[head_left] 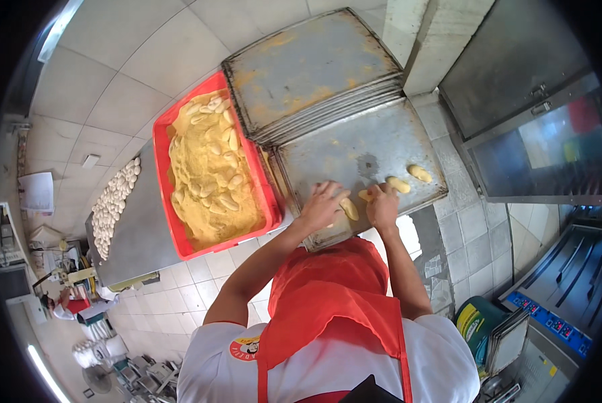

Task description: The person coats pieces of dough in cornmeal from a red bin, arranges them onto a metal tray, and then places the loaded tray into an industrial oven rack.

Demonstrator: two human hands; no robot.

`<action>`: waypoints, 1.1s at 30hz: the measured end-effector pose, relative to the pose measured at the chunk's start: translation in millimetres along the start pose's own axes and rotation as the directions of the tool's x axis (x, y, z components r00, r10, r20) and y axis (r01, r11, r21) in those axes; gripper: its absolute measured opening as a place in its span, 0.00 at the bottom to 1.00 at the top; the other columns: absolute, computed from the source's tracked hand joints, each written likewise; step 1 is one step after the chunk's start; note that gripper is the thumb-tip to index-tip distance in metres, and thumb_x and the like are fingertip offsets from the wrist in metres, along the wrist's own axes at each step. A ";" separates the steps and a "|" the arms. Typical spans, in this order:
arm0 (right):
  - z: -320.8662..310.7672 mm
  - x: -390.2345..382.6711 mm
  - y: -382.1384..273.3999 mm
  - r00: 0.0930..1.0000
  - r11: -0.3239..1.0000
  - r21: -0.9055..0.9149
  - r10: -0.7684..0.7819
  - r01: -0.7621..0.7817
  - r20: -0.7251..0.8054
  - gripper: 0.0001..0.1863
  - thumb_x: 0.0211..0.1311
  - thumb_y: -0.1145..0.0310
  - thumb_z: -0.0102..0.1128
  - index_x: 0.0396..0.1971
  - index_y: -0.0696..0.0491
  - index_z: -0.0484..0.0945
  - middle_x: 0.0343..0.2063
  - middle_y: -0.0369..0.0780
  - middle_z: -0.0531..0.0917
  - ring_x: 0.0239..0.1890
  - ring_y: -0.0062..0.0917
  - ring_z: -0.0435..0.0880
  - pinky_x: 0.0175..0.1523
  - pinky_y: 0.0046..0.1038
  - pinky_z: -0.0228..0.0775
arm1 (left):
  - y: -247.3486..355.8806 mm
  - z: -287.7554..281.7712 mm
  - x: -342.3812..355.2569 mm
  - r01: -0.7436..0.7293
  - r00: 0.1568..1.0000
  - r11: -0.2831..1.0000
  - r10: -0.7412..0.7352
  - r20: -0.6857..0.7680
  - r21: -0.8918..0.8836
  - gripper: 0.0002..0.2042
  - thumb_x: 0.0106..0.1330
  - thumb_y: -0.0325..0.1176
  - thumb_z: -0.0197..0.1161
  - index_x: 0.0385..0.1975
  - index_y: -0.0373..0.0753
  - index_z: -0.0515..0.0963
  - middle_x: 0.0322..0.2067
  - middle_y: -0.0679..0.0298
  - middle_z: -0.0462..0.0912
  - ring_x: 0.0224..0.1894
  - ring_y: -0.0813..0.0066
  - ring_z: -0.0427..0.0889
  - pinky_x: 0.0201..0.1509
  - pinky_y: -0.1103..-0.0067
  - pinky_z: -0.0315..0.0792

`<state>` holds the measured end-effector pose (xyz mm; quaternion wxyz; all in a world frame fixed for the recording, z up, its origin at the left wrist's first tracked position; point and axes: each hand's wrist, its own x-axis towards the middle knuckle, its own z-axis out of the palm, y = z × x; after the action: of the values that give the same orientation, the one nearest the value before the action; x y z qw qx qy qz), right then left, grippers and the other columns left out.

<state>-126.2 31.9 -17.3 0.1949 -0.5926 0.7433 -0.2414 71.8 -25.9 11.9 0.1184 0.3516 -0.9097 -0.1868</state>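
Both my hands are over the near part of a flat metal baking tray (328,154). My left hand (323,204) has its fingers bent and a little apart, beside a crumb-coated oblong dough piece (349,209) that touches or nearly touches the fingertips. My right hand (383,207) is closed, its fingers on another dough piece (365,195) that shows only in part. Just past the right knuckles lies a third dough piece (399,185), with one more dough roll (420,173) farther right, near the tray's edge.
Left of the tray stands a red plastic tub (175,228) of yellow crumbs (207,174) with several dough pieces. Stacked trays (314,67) rise behind. Many pale dough pieces (115,205) cover the far-left table (143,228). A metal cabinet (536,148) stands right. Another person (76,303) is far left.
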 end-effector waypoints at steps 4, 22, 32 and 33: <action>6.5 11.3 -79.2 0.986 0.992 0.024 -0.122 0.126 -0.116 0.11 0.54 0.75 0.59 0.39 0.52 0.82 0.35 0.47 0.81 0.41 0.43 0.80 0.46 0.40 0.72 | -89.7 -78.7 -71.9 0.350 0.862 0.929 -0.269 -0.429 0.121 0.24 0.52 0.40 0.70 0.51 0.47 0.76 0.51 0.60 0.74 0.56 0.56 0.69 0.60 0.60 0.61; 245.4 87.5 -301.8 0.873 0.905 -0.114 -0.352 0.409 0.339 0.19 0.52 0.75 0.56 0.47 0.56 0.72 0.44 0.51 0.80 0.52 0.48 0.76 0.55 0.41 0.69 | -289.2 -196.9 -220.8 0.739 0.624 0.627 -0.775 -0.102 -0.245 0.26 0.57 0.45 0.68 0.48 0.33 0.70 0.45 0.48 0.77 0.43 0.54 0.81 0.47 0.67 0.76; 221.0 -10.5 -331.5 0.833 0.908 0.133 -0.417 0.397 0.364 0.20 0.50 0.65 0.65 0.46 0.45 0.76 0.42 0.52 0.76 0.45 0.45 0.78 0.49 0.43 0.74 | -342.9 -185.7 -267.7 0.461 0.717 0.417 -0.696 0.051 -0.783 0.19 0.59 0.35 0.66 0.50 0.43 0.73 0.43 0.61 0.80 0.40 0.65 0.81 0.40 0.73 0.76; 238.7 -14.4 -315.6 0.810 0.896 0.225 -0.443 0.384 0.383 0.20 0.50 0.64 0.66 0.46 0.43 0.76 0.43 0.51 0.75 0.44 0.44 0.78 0.47 0.43 0.75 | -339.3 -188.2 -268.3 0.303 0.690 0.115 -0.711 0.135 -0.946 0.17 0.60 0.32 0.65 0.49 0.44 0.74 0.41 0.65 0.80 0.37 0.71 0.80 0.37 0.76 0.74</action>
<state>262.8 -41.7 -23.8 0.3347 -0.7634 0.5174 -0.1935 533.5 -122.4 15.6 0.3833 0.5397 -0.4089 -0.6282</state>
